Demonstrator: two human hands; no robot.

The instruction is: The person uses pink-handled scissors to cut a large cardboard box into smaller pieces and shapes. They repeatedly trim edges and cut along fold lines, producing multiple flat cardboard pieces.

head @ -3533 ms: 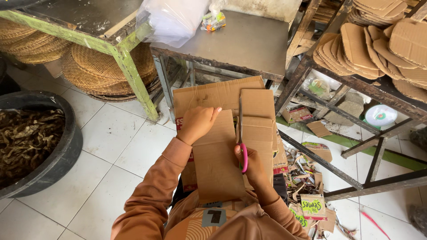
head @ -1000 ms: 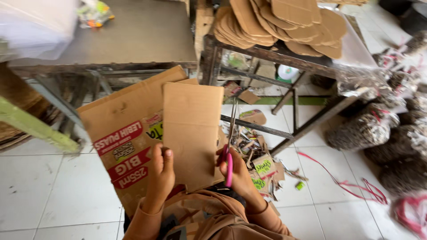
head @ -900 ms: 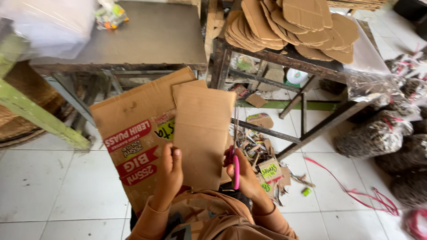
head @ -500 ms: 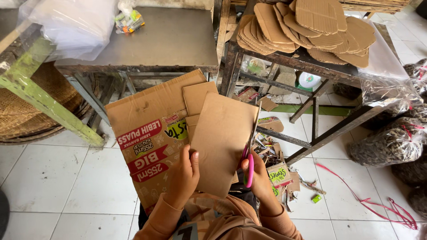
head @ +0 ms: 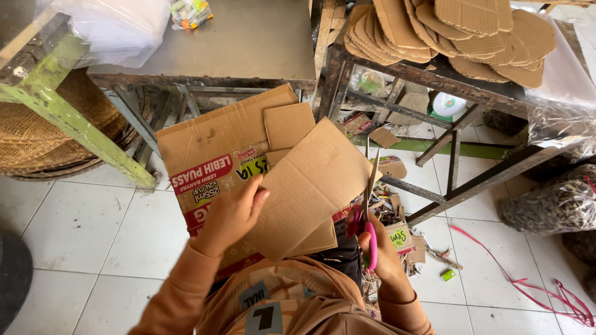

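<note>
My left hand (head: 231, 214) pinches the near left edge of a plain brown corrugated cardboard sheet (head: 310, 186), held tilted above my lap, over a larger printed cardboard box panel (head: 211, 155). My right hand (head: 379, 245) is closed through the pink handles of steel scissors (head: 370, 205), blades up beside the sheet's right edge. The sheet looks light and stiff but creasable, so gripping near an edge seems best. It is rectangular, unprinted and faintly creased.
</note>
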